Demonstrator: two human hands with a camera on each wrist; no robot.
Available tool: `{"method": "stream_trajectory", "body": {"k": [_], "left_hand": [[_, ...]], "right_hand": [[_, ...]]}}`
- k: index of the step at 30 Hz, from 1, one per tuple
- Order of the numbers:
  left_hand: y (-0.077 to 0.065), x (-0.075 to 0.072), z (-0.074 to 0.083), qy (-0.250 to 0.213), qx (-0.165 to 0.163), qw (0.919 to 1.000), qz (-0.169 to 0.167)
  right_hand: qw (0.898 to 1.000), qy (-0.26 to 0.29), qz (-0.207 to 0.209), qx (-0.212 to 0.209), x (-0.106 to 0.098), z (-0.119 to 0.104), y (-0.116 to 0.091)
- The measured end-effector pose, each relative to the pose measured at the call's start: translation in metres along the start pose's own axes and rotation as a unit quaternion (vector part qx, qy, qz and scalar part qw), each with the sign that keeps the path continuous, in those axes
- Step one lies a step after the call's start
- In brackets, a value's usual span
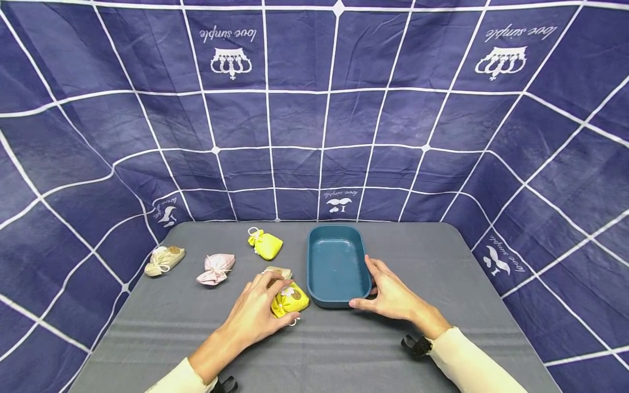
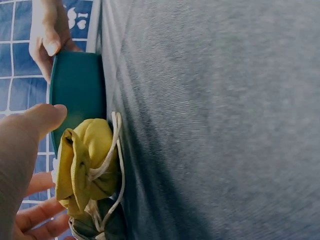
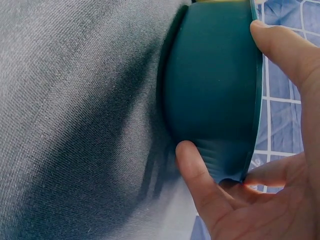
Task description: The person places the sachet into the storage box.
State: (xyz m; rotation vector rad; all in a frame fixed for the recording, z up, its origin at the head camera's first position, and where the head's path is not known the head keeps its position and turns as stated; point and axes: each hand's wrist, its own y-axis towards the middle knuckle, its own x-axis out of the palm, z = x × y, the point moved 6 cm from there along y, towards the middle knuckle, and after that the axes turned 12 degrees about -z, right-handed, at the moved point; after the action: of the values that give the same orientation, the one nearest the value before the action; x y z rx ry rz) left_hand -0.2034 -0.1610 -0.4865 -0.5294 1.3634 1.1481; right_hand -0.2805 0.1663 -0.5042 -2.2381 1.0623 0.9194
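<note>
Right hand [image 1: 390, 295] grips the near right corner of a teal rectangular tray [image 1: 336, 265]; left hand [image 1: 256, 311] arches wide around a yellow drawstring pouch [image 1: 296, 300], just left of the tray and beside a beige pouch [image 1: 282, 271]. A loose pinch could drop the yellow one; its trailing cord [image 2: 119, 127] could snag its neighbour. Grey cloth covers the worktop [image 1: 422, 256]; blue gridded fabric [image 1: 368, 120] hangs around it.

The tray [image 1: 336, 267] looks smooth, satiny plastic; the pouches [image 1: 295, 302], matt cloth; the surface [image 1: 417, 245], coarsely woven fabric; the backdrop [image 1: 368, 120], creased cloth.
</note>
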Motion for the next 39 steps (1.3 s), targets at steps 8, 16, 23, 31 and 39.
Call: {"method": "stream_trajectory", "body": {"k": [8, 16, 23, 31, 39], "left_hand": [[-0.004, 0.004, 0.004, 0.048, -0.022, 0.9982, 0.029], [-0.001, 0.010, 0.007, 0.089, -0.045, 0.9950, 0.006], [0.002, 0.013, 0.006, 0.067, -0.035, 0.9971, 0.000], [0.005, 0.013, 0.004, -0.003, -0.045, 0.9989, -0.014], [0.012, 0.005, 0.005, -0.061, -0.016, 0.9980, -0.008]], "right_hand": [[1.000, 0.011, -0.002, 0.003, -0.001, -0.001, -0.001], [1.000, 0.014, 0.002, 0.003, -0.001, -0.002, 0.001], [0.999, 0.041, 0.007, 0.000, 0.000, 0.000, 0.001], [0.998, 0.066, 0.006, 0.002, 0.003, 0.002, 0.000], [0.997, 0.082, 0.001, 0.008, 0.001, 0.001, 0.002]]}}
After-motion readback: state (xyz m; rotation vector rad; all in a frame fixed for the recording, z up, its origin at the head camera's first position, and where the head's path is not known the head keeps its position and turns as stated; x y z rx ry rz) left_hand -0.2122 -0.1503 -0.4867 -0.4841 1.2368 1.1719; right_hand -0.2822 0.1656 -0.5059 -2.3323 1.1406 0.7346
